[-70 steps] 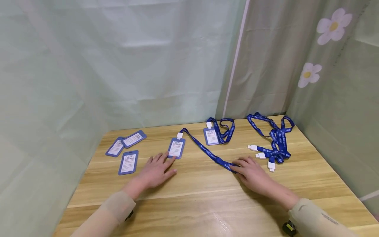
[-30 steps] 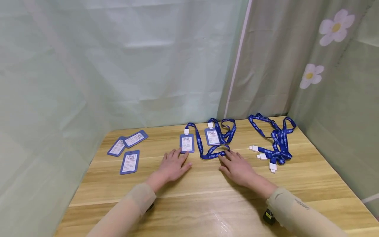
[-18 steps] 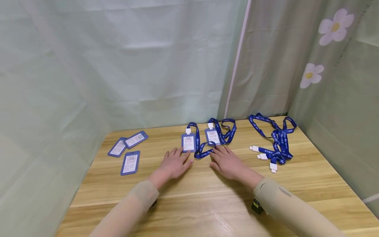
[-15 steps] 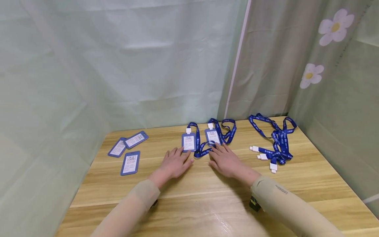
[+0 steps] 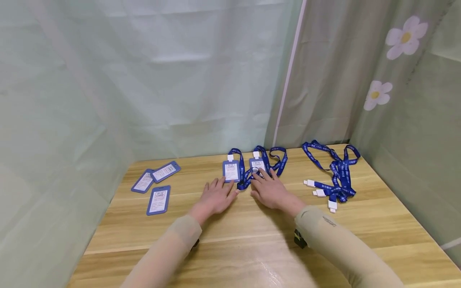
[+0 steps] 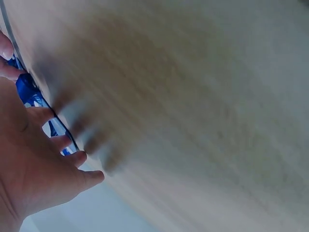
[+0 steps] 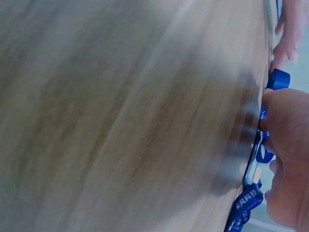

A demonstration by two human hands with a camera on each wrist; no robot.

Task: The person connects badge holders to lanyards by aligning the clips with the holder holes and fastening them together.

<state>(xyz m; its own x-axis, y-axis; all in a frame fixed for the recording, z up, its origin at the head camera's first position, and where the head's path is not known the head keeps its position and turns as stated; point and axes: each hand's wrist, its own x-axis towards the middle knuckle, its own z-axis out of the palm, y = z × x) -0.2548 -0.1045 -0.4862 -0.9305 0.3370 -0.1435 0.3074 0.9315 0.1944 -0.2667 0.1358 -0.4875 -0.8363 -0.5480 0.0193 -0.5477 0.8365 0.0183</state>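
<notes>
Light Contact at Rear Centre

The wood-grain tabletop [image 5: 234,256] bore all items. Both the left hand [image 5: 216,198] and the right hand [image 5: 270,192] had fingers released and extended. The right fingers touched a folded blue printed fabric lanyard [image 5: 242,166] partly overlying a blue-framed rectangular plastic badge [image 5: 258,163]; the left fingers touched the lanyard's own matching badge [image 5: 231,170], near the rear edge.

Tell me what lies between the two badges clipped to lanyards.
In the head view, a blue lanyard strap runs down between the left badge and the right badge.
</notes>
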